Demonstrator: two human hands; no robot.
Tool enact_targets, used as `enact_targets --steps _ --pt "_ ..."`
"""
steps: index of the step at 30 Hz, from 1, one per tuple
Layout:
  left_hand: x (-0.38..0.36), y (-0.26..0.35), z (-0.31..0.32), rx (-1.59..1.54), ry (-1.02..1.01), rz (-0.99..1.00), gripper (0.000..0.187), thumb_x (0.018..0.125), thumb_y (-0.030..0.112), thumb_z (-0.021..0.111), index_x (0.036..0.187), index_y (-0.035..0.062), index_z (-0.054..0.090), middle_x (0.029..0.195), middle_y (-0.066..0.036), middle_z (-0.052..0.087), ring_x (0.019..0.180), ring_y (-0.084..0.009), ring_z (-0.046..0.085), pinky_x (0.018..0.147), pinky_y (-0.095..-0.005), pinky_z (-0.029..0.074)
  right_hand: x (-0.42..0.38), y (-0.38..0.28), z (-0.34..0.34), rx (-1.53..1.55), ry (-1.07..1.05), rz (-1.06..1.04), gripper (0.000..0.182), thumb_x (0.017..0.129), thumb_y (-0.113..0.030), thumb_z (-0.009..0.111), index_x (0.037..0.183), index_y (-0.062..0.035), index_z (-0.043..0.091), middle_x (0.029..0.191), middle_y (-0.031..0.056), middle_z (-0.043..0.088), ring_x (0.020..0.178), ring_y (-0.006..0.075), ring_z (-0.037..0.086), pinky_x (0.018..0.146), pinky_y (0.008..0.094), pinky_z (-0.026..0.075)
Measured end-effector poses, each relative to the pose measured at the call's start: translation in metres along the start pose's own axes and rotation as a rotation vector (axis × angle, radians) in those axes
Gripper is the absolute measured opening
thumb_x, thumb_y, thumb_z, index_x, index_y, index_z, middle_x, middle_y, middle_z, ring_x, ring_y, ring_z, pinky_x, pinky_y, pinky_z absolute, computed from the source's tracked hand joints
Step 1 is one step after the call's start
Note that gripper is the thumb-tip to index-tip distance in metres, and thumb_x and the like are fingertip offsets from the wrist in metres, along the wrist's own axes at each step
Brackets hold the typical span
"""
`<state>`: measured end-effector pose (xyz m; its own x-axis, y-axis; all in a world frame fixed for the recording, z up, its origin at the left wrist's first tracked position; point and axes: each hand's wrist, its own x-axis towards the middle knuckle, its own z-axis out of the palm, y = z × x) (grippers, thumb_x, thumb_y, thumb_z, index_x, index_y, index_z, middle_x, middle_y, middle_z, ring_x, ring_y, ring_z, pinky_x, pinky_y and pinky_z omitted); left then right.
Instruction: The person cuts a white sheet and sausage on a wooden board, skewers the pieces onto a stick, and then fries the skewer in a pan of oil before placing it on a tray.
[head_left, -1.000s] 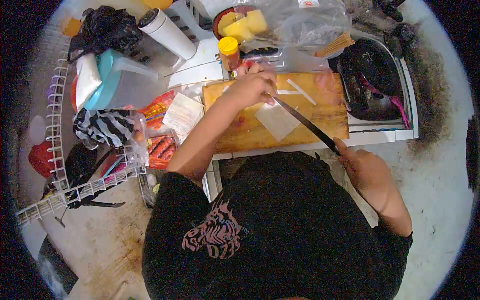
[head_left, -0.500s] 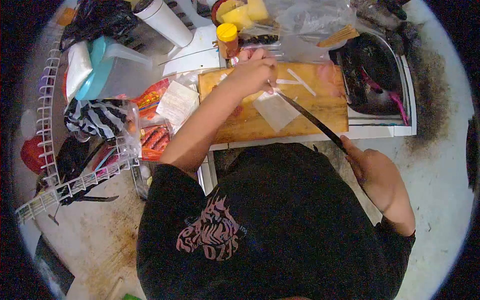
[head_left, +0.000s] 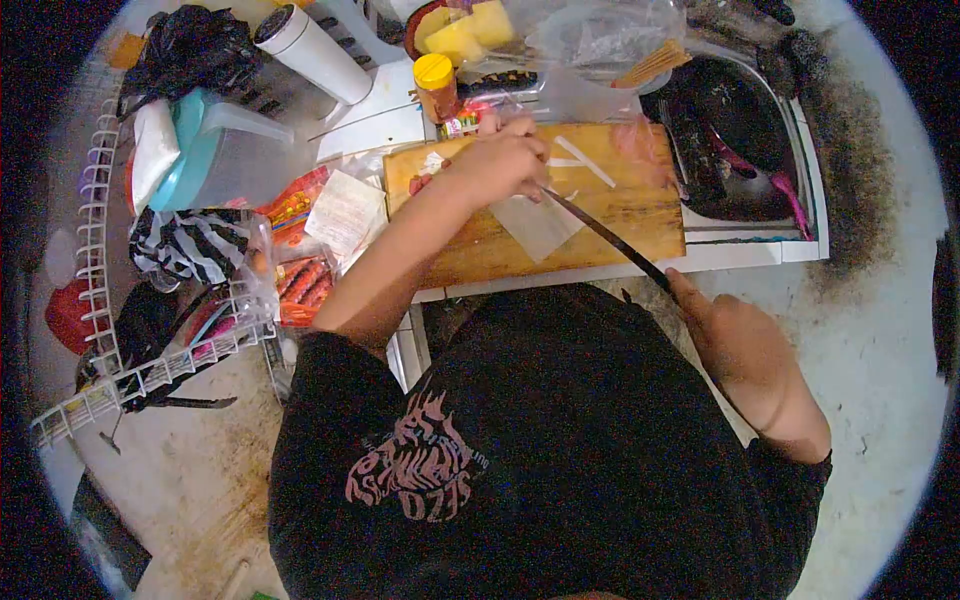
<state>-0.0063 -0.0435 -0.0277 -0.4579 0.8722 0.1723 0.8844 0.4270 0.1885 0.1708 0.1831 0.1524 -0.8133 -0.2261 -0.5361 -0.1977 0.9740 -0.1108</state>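
My right hand point(head_left: 725, 335) is wrapped round the handle end of a long dark knife point(head_left: 612, 238). The blade slants up and left over a wooden cutting board point(head_left: 630, 235). Its tip lies by the fingers of my left hand point(head_left: 508, 160), which are bent and drawn together over the board. Whatever they grip is hidden from above. Under the blade lies a thin whitish square sheet point(head_left: 540, 228), partly covered by my left hand. Two narrow white strips point(head_left: 585, 160) rest beyond it. Pinkish pieces point(head_left: 632, 140) sit at the board's far right.
A yellow-lidded jar point(head_left: 436, 85) stands behind the board. Red packets point(head_left: 303, 285) and a pale square stack point(head_left: 345, 215) lie to the left, near a teal-lidded container point(head_left: 190, 145). At right is a black pan-like surface point(head_left: 740, 150) with a pink-handled tool point(head_left: 790, 200).
The whole view has shifted slightly left. Near my left fingers, the knife tip has moved a little toward me. Both hands keep much the same pose.
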Motion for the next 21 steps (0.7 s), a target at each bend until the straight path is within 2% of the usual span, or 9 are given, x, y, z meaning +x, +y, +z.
enact_targets --steps 3,8,11,14,18,21 --pt "-0.002 0.003 0.001 -0.041 0.103 0.024 0.015 0.054 0.028 0.067 0.067 0.0202 0.065 0.079 0.007 0.056 0.090 -0.0166 0.043 0.075 -0.0424 0.025 -0.003 0.000 -0.004 0.039 -0.037 -0.008 0.050 0.076 -0.009 0.042 0.125 -0.0102 0.033 0.065 0.0197 0.056 0.060 0.0375 0.056 0.052 0.0451 0.044" --pt "0.001 0.005 -0.001 -0.001 -0.002 -0.002 0.016 0.056 0.026 0.067 0.071 0.0210 0.066 0.078 0.007 0.057 0.092 -0.0165 0.043 0.075 -0.0427 0.025 -0.006 0.001 -0.001 0.002 -0.056 0.027 0.052 0.076 -0.010 0.043 0.127 -0.0106 0.030 0.066 0.0209 0.056 0.061 0.0369 0.057 0.052 0.0459 0.045" --pt "0.003 0.013 -0.005 -0.058 -0.059 -0.003 0.018 0.059 0.030 0.066 0.074 0.0196 0.065 0.086 0.006 0.058 0.099 -0.0175 0.043 0.076 -0.0457 0.026 -0.003 -0.001 -0.007 0.120 -0.097 0.100 0.042 0.082 -0.013 0.043 0.123 -0.0180 0.038 0.064 0.0202 0.053 0.060 0.0382 0.054 0.053 0.0454 0.042" --pt "0.004 0.016 -0.005 -0.045 -0.096 0.008 0.018 0.059 0.030 0.066 0.073 0.0189 0.064 0.087 0.007 0.057 0.100 -0.0175 0.044 0.076 -0.0471 0.025 0.000 0.003 -0.002 0.020 -0.125 0.124 0.042 0.082 -0.014 0.043 0.123 -0.0184 0.037 0.063 0.0208 0.053 0.061 0.0381 0.054 0.054 0.0464 0.041" --pt "0.004 0.017 0.000 -0.015 -0.115 -0.017 0.018 0.057 0.031 0.066 0.071 0.0200 0.063 0.085 0.008 0.057 0.098 -0.0156 0.045 0.077 -0.0470 0.025 -0.003 0.008 0.004 0.106 -0.083 0.080 0.039 0.082 -0.014 0.042 0.121 -0.0174 0.040 0.064 0.0213 0.054 0.061 0.0388 0.054 0.055 0.0470 0.041" --pt "0.003 0.018 0.002 0.034 -0.044 0.004 0.018 0.057 0.031 0.065 0.072 0.0220 0.064 0.085 0.009 0.056 0.097 -0.0146 0.045 0.077 -0.0465 0.025 -0.003 0.007 0.004 0.174 -0.079 0.072 0.037 0.082 -0.013 0.042 0.119 -0.0159 0.042 0.066 0.0215 0.054 0.062 0.0393 0.053 0.056 0.0471 0.041"
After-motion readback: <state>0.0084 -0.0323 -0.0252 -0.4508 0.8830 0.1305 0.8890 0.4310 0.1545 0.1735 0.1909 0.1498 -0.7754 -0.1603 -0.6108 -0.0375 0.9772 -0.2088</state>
